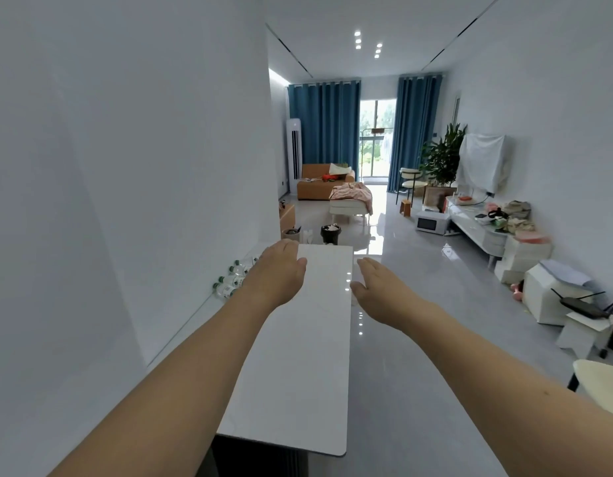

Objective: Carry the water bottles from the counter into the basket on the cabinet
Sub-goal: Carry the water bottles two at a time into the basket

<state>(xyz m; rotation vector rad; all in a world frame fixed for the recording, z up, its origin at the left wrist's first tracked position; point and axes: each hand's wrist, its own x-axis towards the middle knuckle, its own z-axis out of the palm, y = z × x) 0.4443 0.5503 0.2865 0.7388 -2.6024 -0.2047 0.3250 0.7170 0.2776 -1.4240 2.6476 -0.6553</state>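
— Clear plastic, green caps: water bottles [233,277] lying along the far left edge of the white counter [298,356], against the wall. Counted three caps for certain, perhaps a fourth behind the left hand [281,273]; could not tell.

— Any lifted yet?

— None. Judged as the reaching step, nothing gripped. Left hand hovering palm down just beside the bottles, fingers straight and relaxed, holding nothing. Right hand [377,284] out past the counter's right edge, fingers likewise straight and apart from everything.

— Next move?

— Probably lowering the left hand leftward onto the nearest bottle and closing round its body; round, lying flat, likely to roll toward the wall.

— And the basket?

— Not made out anywhere. One low white cabinet [477,228] along the right wall, well apart, cluttered; one microwave [430,223] on the floor beside it.
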